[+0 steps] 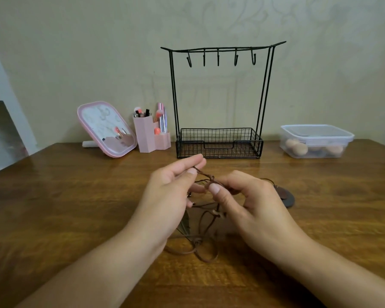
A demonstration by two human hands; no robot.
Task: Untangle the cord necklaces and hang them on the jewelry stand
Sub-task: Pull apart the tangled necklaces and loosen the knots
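Presently, left hand (165, 196) and right hand (251, 201) each pinch the tangled brown cord necklaces (206, 176); the knot lies between their fingertips, black wire jewelry stand (220, 138) directly beyond.

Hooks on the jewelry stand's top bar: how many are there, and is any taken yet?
5, spaced along the bar of the jewelry stand: far left, next, middle, next, far right. All bare; none looks hidden.
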